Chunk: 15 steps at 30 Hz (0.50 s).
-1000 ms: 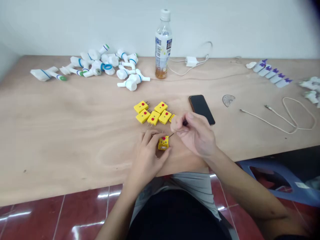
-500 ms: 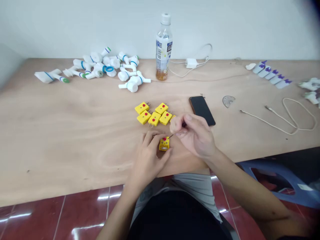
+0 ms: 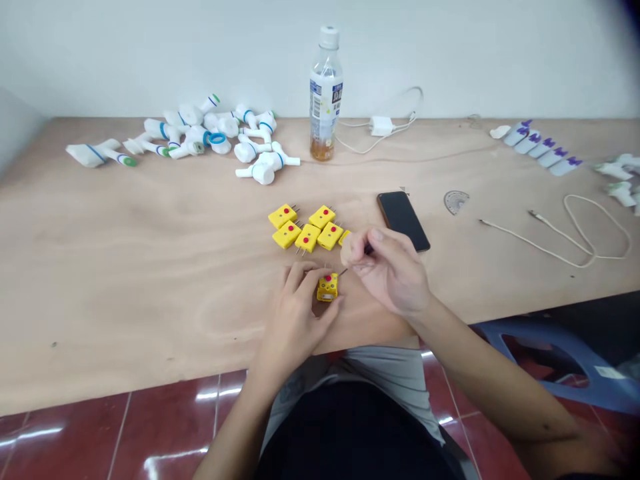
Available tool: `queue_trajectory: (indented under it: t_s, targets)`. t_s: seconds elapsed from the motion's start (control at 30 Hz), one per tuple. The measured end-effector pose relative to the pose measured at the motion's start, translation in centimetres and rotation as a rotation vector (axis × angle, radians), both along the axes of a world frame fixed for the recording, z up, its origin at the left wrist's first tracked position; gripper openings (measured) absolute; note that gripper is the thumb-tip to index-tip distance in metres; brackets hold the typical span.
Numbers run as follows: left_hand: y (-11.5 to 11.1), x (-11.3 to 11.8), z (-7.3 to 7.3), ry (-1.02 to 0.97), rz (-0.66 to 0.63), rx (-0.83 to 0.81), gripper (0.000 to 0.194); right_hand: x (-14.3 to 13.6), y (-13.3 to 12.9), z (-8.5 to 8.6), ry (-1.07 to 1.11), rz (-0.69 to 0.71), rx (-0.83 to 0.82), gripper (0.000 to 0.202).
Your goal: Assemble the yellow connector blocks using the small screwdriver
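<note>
A yellow block with a red dot (image 3: 328, 287) lies near the table's front edge, its open end facing me. My left hand (image 3: 300, 307) is curled around its left side, with fingertips at its top and the thumb near its lower right. My right hand (image 3: 387, 267) is closed on a thin dark tool (image 3: 343, 272), whose tip points toward the block; the handle is mostly hidden in the fingers. Beyond my hands lie several more yellow blocks (image 3: 307, 238) with metal pins, one partly hidden by my right hand.
A phone (image 3: 404, 220) lies behind my right hand. Farther back stand a bottle (image 3: 326, 100), a charger (image 3: 381, 126) and several white plastic pieces (image 3: 263, 170). At the right are a protractor (image 3: 456, 202), a white cable (image 3: 560, 237) and purple-topped pieces (image 3: 543, 148).
The whole view has shifted very slightly. Both hands, the tool and the block keep nearly the same places.
</note>
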State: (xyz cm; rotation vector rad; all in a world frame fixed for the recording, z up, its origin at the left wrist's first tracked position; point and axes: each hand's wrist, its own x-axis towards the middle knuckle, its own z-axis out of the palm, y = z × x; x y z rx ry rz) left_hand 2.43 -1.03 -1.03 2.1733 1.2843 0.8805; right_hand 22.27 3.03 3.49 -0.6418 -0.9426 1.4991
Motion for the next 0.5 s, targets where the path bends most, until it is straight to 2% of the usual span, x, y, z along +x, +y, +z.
queue_trajectory:
  t_s: [0.27,0.5]
  targets:
    - [-0.04,-0.09,0.46,-0.011,-0.018,-0.001,0.037,0.11,-0.05,-0.27,0.041,-0.008,-0.040,0.036]
    - [0.15,0.37,0.71,-0.003,-0.032,0.055,0.024,0.30,-0.02,-0.36,0.046,-0.023,-0.064,0.038]
